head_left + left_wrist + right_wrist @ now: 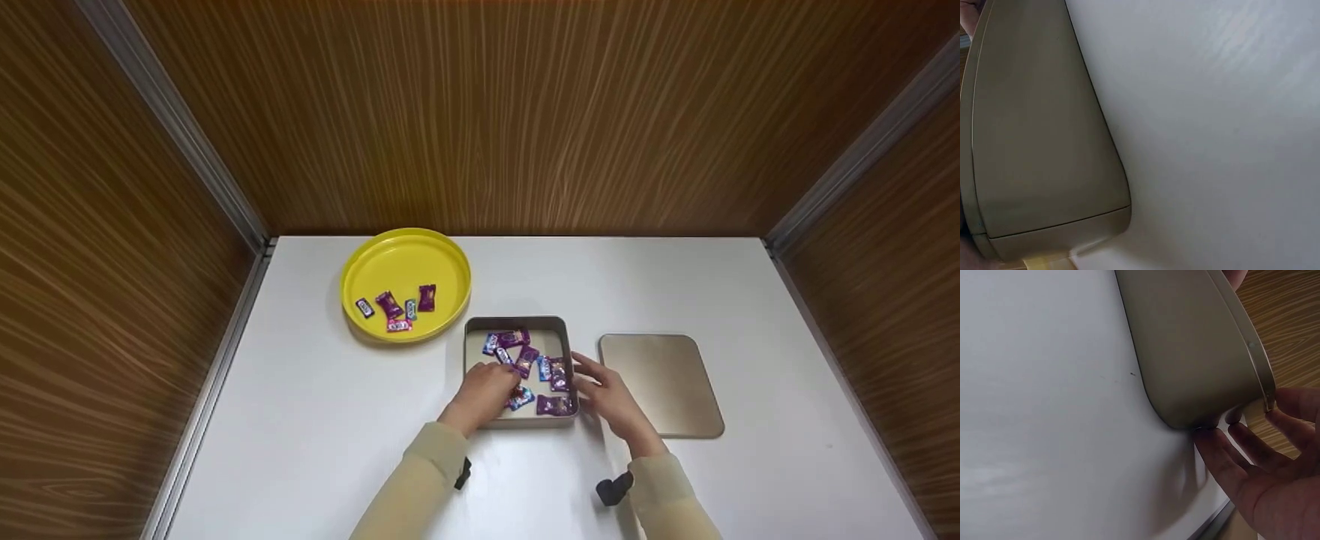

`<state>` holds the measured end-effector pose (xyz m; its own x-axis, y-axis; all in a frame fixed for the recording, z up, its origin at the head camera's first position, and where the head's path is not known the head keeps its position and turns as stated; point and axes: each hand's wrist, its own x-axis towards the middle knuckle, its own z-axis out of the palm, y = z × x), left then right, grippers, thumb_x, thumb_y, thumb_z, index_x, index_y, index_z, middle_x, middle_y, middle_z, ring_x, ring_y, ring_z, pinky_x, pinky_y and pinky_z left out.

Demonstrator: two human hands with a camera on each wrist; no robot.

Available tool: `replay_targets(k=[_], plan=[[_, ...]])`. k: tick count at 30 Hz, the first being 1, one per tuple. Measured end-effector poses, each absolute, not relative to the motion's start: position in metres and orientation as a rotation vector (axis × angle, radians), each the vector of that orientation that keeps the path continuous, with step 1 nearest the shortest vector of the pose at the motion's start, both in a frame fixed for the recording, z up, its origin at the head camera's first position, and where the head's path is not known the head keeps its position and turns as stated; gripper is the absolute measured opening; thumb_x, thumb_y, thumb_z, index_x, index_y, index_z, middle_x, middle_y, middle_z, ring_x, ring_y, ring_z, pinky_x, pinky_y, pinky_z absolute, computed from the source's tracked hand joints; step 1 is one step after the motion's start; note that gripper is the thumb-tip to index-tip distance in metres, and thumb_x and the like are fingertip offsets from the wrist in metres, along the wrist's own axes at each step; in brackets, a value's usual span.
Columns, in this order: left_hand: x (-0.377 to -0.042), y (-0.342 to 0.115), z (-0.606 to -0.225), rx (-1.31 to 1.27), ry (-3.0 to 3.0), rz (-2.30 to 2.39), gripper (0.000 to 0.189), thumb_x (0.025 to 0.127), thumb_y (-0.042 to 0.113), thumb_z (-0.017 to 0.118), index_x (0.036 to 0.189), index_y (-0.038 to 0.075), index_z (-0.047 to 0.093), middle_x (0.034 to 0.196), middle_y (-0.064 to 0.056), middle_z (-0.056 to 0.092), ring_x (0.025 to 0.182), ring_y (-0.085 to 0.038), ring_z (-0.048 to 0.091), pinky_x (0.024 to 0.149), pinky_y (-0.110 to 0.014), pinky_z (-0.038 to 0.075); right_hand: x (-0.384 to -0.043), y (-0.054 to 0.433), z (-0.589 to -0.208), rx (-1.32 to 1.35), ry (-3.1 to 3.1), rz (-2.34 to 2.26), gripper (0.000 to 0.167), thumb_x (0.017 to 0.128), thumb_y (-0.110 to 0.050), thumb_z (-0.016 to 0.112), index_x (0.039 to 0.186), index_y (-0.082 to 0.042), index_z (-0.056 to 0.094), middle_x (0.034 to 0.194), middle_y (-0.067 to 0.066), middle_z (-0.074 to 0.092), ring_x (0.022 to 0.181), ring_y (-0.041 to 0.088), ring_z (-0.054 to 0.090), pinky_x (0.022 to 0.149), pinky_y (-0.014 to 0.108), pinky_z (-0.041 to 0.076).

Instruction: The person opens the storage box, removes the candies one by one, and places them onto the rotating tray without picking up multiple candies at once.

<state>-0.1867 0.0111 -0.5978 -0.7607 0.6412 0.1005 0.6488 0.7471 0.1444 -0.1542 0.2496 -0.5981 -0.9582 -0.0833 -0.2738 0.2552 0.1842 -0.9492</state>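
A square metal tin [525,422] stands without its lid on the white table, with several wrapped candies inside, purple ones [555,405] and smaller blue-and-white ones [490,343]. My left hand [486,391] reaches over the tin's near left side, fingers bent down among the candies. Its fingertips are hidden, so I cannot tell whether they pinch a candy. At the tin's right wall is my right hand [611,397]. In the right wrist view its spread fingers [1224,464] touch the outside of the tin [1196,349] near a rounded corner.
A round yellow tray [405,262] holding several wrapped candies [389,304] sits at the back left of the table. The flat metal lid [660,386] lies to the right of the tin, beside my right hand. Wood-grain panels [480,112] enclose the table at the back and sides.
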Motion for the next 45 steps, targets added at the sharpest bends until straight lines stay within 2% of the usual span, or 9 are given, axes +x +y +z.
replay_targets(k=[10, 17, 19, 28, 33, 36, 40, 45], plan=[[-0.188, 0.006, -0.587, -0.992, -2.85, -0.334, 0.006, 0.089, 0.014, 0.069, 0.092, 0.013, 0.074, 0.086, 0.001, 0.07, 0.077, -0.016, 0.066, 0.067, -0.031, 0.049, -0.154, 0.249, -0.597, 0.21, 2.209, -1.817, 0.052, 0.099, -0.005, 0.053, 0.149, -0.007, 0.04, 0.144, 0.026, 0.041, 0.125, 0.046, 0.049, 0.091, 0.047, 0.052], [-0.194, -0.008, -0.556, -0.906, -2.886, -0.586, 0.014, 0.093, 0.015, 0.067, 0.104, 0.011, 0.073, 0.097, 0.0, 0.071, 0.089, -0.017, 0.066, 0.082, -0.034, 0.051, -0.155, 0.249, -0.596, 0.226, 2.199, -1.807, 0.052, 0.099, -0.007, 0.052, 0.15, -0.01, 0.04, 0.144, 0.026, 0.041, 0.127, 0.046, 0.046, 0.091, 0.049, 0.051], [-0.197, -0.015, -0.55, -0.88, -2.846, -0.633, 0.015, 0.092, 0.014, 0.067, 0.106, 0.01, 0.073, 0.098, -0.002, 0.07, 0.09, -0.018, 0.066, 0.083, -0.035, 0.052, -0.155, 0.249, -0.596, 0.232, 2.207, -1.795, 0.052, 0.099, -0.008, 0.053, 0.15, -0.011, 0.041, 0.144, 0.026, 0.042, 0.127, 0.046, 0.046, 0.091, 0.05, 0.051], [-0.209, -0.047, -0.542, -0.762, -2.706, -0.773, 0.012, 0.086, 0.009, 0.071, 0.098, 0.008, 0.073, 0.088, -0.002, 0.069, 0.075, -0.016, 0.064, 0.074, -0.034, 0.051, -0.156, 0.252, -0.599, 0.253, 2.195, -1.797, 0.053, 0.097, -0.008, 0.055, 0.149, -0.012, 0.042, 0.142, 0.024, 0.044, 0.125, 0.044, 0.049, 0.09, 0.051, 0.051], [-0.213, -0.063, -0.541, -0.633, -2.711, -0.857, 0.008, 0.084, 0.009, 0.071, 0.093, 0.01, 0.072, 0.084, 0.001, 0.068, 0.072, -0.011, 0.061, 0.071, -0.032, 0.049, -0.156, 0.251, -0.599, 0.248, 2.194, -1.796, 0.054, 0.098, -0.009, 0.055, 0.149, -0.012, 0.041, 0.143, 0.024, 0.044, 0.125, 0.043, 0.049, 0.091, 0.052, 0.05], [-0.216, -0.073, -0.542, -0.56, -2.705, -0.887, 0.007, 0.084, 0.008, 0.071, 0.09, 0.008, 0.071, 0.082, 0.0, 0.067, 0.071, -0.012, 0.061, 0.068, -0.031, 0.05, -0.155, 0.251, -0.597, 0.234, 2.205, -1.797, 0.053, 0.098, -0.009, 0.055, 0.15, -0.011, 0.041, 0.142, 0.025, 0.044, 0.125, 0.044, 0.049, 0.092, 0.052, 0.05], [-0.22, -0.088, -0.545, -0.435, -2.717, -0.931, 0.005, 0.086, 0.007, 0.069, 0.09, 0.006, 0.072, 0.082, -0.003, 0.067, 0.073, -0.016, 0.061, 0.065, -0.032, 0.052, -0.154, 0.25, -0.596, 0.216, 2.219, -1.797, 0.053, 0.099, -0.01, 0.055, 0.15, -0.009, 0.04, 0.141, 0.027, 0.045, 0.125, 0.044, 0.048, 0.093, 0.053, 0.049], [-0.228, -0.105, -0.55, -0.263, -2.762, -0.975, 0.009, 0.092, 0.011, 0.069, 0.096, 0.004, 0.073, 0.087, -0.005, 0.068, 0.078, -0.019, 0.064, 0.068, -0.034, 0.053, -0.154, 0.25, -0.596, 0.229, 2.219, -1.79, 0.053, 0.098, -0.009, 0.055, 0.15, -0.011, 0.041, 0.14, 0.025, 0.046, 0.124, 0.043, 0.049, 0.093, 0.051, 0.05]])
